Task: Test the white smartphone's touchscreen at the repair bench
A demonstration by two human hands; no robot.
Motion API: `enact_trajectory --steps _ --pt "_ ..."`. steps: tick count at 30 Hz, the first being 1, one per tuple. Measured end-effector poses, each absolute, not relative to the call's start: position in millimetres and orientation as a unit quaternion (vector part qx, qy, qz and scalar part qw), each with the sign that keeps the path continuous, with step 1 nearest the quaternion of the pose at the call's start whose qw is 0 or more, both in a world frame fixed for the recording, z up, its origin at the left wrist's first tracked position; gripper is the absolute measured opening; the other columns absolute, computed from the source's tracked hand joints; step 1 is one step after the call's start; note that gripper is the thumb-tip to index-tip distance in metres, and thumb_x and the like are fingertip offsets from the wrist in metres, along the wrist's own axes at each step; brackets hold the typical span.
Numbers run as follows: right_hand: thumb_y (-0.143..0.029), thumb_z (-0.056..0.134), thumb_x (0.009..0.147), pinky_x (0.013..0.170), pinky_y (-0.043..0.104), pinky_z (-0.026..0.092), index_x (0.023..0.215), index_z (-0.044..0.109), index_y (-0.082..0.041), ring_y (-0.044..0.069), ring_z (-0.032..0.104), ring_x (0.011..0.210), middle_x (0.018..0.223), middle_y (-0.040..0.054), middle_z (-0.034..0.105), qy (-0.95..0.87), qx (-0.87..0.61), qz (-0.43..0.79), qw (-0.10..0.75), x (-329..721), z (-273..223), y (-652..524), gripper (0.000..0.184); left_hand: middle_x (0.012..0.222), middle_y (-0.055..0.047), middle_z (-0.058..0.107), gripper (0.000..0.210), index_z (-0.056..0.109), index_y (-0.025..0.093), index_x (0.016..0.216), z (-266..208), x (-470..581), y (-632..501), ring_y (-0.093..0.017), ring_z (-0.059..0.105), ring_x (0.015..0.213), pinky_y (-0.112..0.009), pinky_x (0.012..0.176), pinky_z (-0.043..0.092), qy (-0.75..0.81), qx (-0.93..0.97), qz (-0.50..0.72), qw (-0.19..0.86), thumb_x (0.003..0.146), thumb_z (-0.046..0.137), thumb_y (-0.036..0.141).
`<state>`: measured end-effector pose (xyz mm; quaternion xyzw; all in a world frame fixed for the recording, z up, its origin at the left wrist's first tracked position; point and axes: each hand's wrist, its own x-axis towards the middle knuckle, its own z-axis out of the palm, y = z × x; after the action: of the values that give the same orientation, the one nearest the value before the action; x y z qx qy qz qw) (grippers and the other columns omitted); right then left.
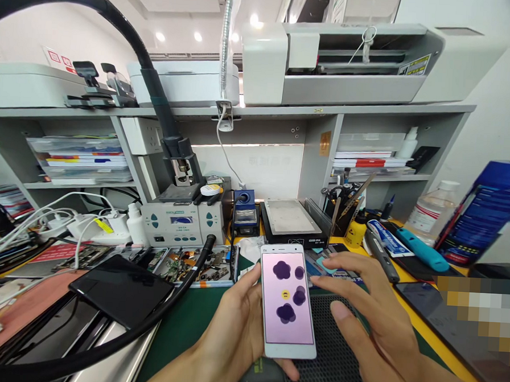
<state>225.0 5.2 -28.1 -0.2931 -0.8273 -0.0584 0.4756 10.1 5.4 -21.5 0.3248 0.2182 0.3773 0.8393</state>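
A white smartphone [270,337] rests upright in my left hand [231,321], its thumb along the left edge and its other fingers behind and below. Its lit screen is pinkish, with dark purple blobs and a small yellow circle near the middle. My right hand [376,317] hovers at the phone's right side, fingers spread and holding nothing. The index and middle fingertips come close to the screen's right edge; whether one touches it I cannot tell. Beneath both hands lies a black perforated mat [332,354] on a green work surface [188,318].
A grey soldering station [172,223] and a tray of small parts [178,264] stand behind to the left. A black hose [145,333] arcs across the left side. A flat heating plate [290,215] sits behind the phone. Tools [344,201] and bottles [433,212] line the right.
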Motion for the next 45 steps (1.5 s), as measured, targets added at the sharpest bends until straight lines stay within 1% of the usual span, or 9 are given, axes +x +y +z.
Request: enact_trajectory --steps 14,19,22,27,32,39,45 --pt "-0.009 0.048 0.087 0.095 0.054 0.043 0.119 0.062 -0.016 0.033 0.047 0.122 0.126 0.0159 0.049 -0.828 -0.29 -0.059 0.476 225.1 -29.5 5.5 0.036 0.128 -0.02 0.062 0.066 0.056 0.02 0.141 -22.5 9.6 5.6 -0.033 0.066 0.097 -0.035 0.055 0.058 0.217 0.33 0.375 0.838 0.097 0.034 0.064" --pt "-0.009 0.049 0.086 0.096 0.055 0.041 0.121 0.062 -0.016 0.033 0.046 0.122 0.127 0.016 0.048 -0.833 -0.283 -0.073 0.469 224.2 -29.0 5.5 0.039 0.126 -0.02 0.062 0.065 0.056 0.02 0.14 -23.1 11.0 6.0 -0.031 0.066 0.094 -0.035 0.054 0.058 0.215 0.329 0.378 0.838 0.097 0.034 0.063" --pt "-0.009 0.05 0.085 0.097 0.056 0.042 0.123 0.062 -0.017 0.034 0.046 0.123 0.129 0.0159 0.048 -0.836 -0.292 -0.081 0.459 224.1 -28.5 5.3 0.04 0.125 -0.02 0.063 0.064 0.055 0.019 0.141 -22.5 10.9 5.3 -0.03 0.066 0.091 -0.035 0.053 0.058 0.22 0.328 0.377 0.838 0.098 0.034 0.061" --pt "-0.012 0.051 0.085 0.094 0.057 0.044 0.123 0.063 -0.019 0.035 0.047 0.122 0.129 0.0158 0.049 -0.833 -0.302 -0.089 0.454 223.7 -28.1 5.5 0.041 0.127 -0.02 0.062 0.061 0.053 0.02 0.143 -20.9 10.1 4.6 -0.03 0.066 0.092 -0.034 0.053 0.058 0.222 0.324 0.38 0.837 0.098 0.035 0.057" --pt "-0.01 0.051 0.086 0.095 0.057 0.043 0.123 0.063 -0.016 0.034 0.047 0.123 0.13 0.0164 0.048 -0.833 -0.298 -0.087 0.458 223.4 -27.7 6.2 0.039 0.126 -0.02 0.062 0.06 0.052 0.019 0.143 -20.5 10.0 4.6 -0.031 0.066 0.093 -0.035 0.054 0.058 0.221 0.326 0.38 0.837 0.099 0.035 0.056" --pt "-0.009 0.051 0.085 0.095 0.057 0.042 0.123 0.063 -0.015 0.035 0.046 0.122 0.13 0.0164 0.047 -0.837 -0.291 -0.087 0.455 223.9 -27.9 6.6 0.04 0.128 -0.02 0.062 0.066 0.054 0.02 0.142 -21.6 10.2 4.7 -0.03 0.066 0.091 -0.035 0.053 0.058 0.221 0.323 0.381 0.838 0.096 0.036 0.064" --pt "-0.009 0.05 0.086 0.097 0.058 0.04 0.125 0.062 -0.015 0.035 0.044 0.123 0.131 0.0165 0.047 -0.842 -0.291 -0.092 0.444 223.5 -28.5 7.2 0.042 0.127 -0.019 0.062 0.065 0.056 0.021 0.141 -20.6 10.2 4.8 -0.03 0.066 0.091 -0.035 0.054 0.058 0.219 0.327 0.378 0.838 0.096 0.036 0.064"
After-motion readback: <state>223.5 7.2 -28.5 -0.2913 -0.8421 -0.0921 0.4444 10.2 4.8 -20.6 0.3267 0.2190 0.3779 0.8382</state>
